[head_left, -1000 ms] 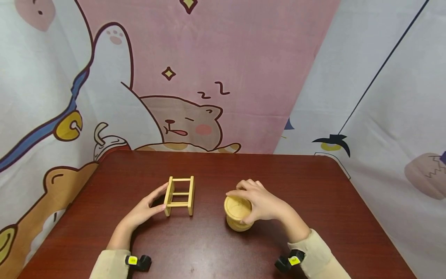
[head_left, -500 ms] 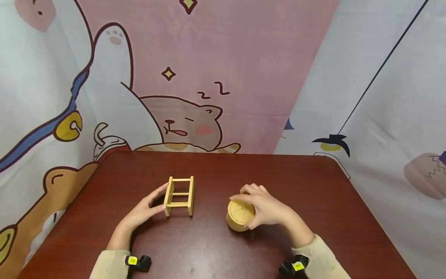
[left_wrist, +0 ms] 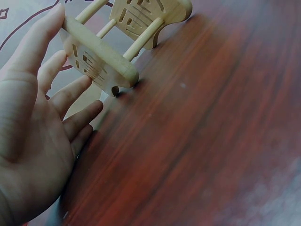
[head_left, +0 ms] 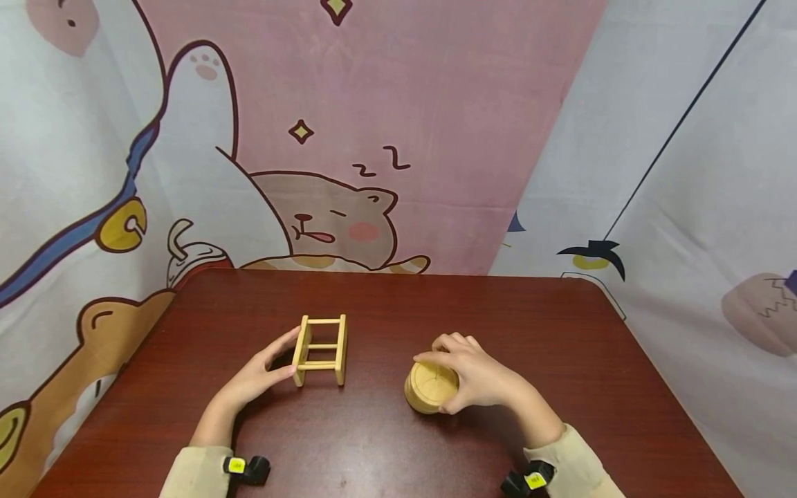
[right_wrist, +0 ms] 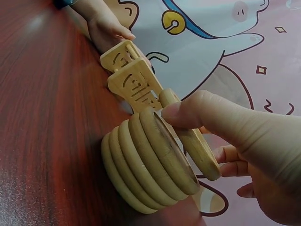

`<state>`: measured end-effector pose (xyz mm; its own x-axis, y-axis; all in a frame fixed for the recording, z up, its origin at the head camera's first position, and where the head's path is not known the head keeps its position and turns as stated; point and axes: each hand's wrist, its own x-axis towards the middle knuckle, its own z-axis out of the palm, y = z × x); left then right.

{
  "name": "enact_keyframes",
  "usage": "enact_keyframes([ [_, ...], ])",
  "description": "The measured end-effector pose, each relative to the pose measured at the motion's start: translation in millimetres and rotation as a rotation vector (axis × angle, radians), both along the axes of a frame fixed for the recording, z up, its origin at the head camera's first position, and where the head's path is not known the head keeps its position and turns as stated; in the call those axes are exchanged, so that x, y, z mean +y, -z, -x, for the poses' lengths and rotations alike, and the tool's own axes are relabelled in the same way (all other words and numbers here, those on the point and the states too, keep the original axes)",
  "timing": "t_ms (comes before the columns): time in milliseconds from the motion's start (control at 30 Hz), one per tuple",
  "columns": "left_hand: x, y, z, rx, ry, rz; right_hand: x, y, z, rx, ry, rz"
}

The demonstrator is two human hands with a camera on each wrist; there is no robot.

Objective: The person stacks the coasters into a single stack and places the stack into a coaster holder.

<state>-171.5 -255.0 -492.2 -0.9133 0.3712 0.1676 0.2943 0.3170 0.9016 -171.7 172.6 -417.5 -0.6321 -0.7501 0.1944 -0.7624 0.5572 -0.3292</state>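
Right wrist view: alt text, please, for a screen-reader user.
A right hand pinches a round, pale wooden lid just above a round, ribbed, pale wooden pot on a reddish-brown table. Behind, a left hand touches a pale wooden stand with cut-out sides.

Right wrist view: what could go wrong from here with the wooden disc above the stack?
The right hand pinches the wooden disc near its edge, so it might slip or tilt. The stack sits close beneath; a bump could shift it. The left hand's fingers touch one side of the wooden rack, so a push might nudge it.
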Motion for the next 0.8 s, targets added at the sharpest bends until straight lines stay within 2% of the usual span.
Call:
enact_keyframes([
  [100, 0.2, 0.3, -0.2, 0.012, 0.001, 0.01, -0.1, 1.9, 0.1, -0.001, -0.002, 0.0],
  [333, 0.8, -1.1, -0.9, -0.025, -0.01, -0.009, -0.8, 4.6, 0.5, -0.005, -0.005, -0.001],
  [800, 0.4, -1.7, -0.7, -0.018, 0.005, -0.015, -1.3, 8.3, 1.6, -0.029, -0.004, -0.01],
])
